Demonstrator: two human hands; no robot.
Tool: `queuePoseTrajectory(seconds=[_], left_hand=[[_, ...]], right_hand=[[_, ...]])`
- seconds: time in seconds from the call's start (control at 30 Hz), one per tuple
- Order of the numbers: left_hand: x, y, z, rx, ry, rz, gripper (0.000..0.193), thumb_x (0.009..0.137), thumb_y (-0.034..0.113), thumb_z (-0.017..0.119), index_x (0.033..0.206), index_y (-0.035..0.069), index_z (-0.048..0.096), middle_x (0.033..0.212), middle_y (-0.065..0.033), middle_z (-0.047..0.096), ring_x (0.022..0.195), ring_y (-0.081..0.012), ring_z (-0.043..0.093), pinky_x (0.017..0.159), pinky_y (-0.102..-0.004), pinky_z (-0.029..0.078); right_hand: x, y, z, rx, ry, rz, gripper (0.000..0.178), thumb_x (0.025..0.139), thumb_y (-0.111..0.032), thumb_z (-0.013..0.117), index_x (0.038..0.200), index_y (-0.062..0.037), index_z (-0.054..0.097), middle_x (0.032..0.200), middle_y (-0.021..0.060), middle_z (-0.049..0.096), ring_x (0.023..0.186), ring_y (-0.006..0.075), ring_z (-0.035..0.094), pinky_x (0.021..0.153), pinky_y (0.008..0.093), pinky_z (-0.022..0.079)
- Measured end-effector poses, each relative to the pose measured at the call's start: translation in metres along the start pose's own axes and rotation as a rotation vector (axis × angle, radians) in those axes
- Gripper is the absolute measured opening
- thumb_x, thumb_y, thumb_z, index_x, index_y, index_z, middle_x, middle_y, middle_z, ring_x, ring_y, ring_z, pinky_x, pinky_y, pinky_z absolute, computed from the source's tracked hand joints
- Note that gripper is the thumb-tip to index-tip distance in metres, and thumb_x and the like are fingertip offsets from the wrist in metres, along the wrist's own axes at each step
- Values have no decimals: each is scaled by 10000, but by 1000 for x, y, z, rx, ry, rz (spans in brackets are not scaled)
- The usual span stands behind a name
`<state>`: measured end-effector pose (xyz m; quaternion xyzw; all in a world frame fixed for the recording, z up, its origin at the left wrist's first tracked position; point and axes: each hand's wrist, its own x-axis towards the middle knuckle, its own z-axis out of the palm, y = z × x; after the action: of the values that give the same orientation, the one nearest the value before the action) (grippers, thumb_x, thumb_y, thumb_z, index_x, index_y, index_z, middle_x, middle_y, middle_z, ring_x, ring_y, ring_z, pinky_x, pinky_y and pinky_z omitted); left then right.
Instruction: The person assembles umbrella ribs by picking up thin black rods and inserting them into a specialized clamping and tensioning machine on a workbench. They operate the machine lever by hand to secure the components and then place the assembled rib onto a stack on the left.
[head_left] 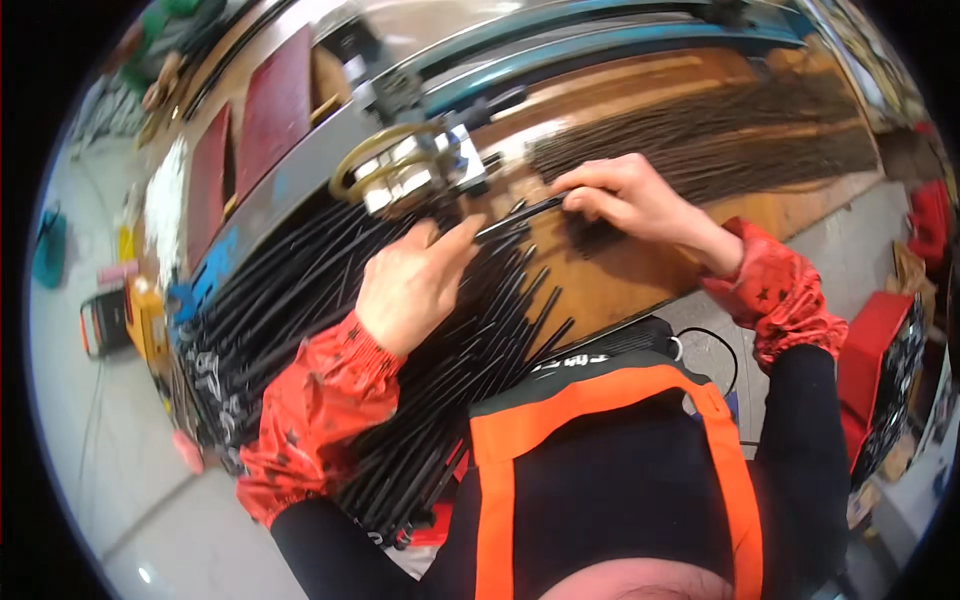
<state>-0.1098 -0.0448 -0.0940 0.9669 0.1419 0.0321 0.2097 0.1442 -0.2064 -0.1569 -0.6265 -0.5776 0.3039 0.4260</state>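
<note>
A slim black rod point(522, 214) spans the gap between my two hands, tilted up toward the right. My right hand point(635, 198) pinches its right end between thumb and fingers. At its left end, the fingers of my left hand point(418, 275) close on it, right beside a metal clamp-like machine head point(405, 175) with a looped yellow hose point(350, 165). Beneath my left hand lies a large bundle of black rods point(430, 380), some ends pointing toward the wooden table point(610, 285). My left fingertips partly hide the rod's end.
Many thin dark brown rods point(720, 130) are spread across the table's right side. A blue rail point(610, 50) runs along the back. Dark red boards point(275, 105) stand at the far left. On the right sits a red bin point(870, 370); a yellow-and-black case point(145, 320) is on the left floor.
</note>
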Motion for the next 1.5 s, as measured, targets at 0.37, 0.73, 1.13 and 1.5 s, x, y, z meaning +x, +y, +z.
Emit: queuePoseTrajectory(seconds=[0.37,0.73,1.13,1.5], left_hand=[[25,22,-15,-108,-53,70,357,911,33,663,1265,86,662,741,-172,594,616,-348,601,573,-419,466],[80,59,-47,287,94,345,318,864,65,677,1178,112,677,705,-121,519,606,-318,582,537,-437,454],[190,67,-13,349,21,534,410,873,67,603,1281,70,566,816,-103,567,753,-295,613,670,-422,505],[207,73,-5,269,-47,420,306,893,127,655,1185,62,594,848,-157,620,743,-386,642,624,-469,516]], right_hand=[[-17,15,-1,-115,267,-307,383,899,-268,722,1201,-34,694,837,111,695,788,281,627,738,390,522],[-29,29,-72,-639,497,-497,553,794,-267,797,1284,-71,629,906,91,691,787,256,671,653,373,561],[-41,35,-154,-628,618,-376,502,841,-282,774,1312,-184,631,956,130,732,811,292,719,695,395,574],[-102,81,-224,-947,1106,-254,339,798,-161,815,1119,-113,715,591,48,514,524,183,531,485,322,415]])
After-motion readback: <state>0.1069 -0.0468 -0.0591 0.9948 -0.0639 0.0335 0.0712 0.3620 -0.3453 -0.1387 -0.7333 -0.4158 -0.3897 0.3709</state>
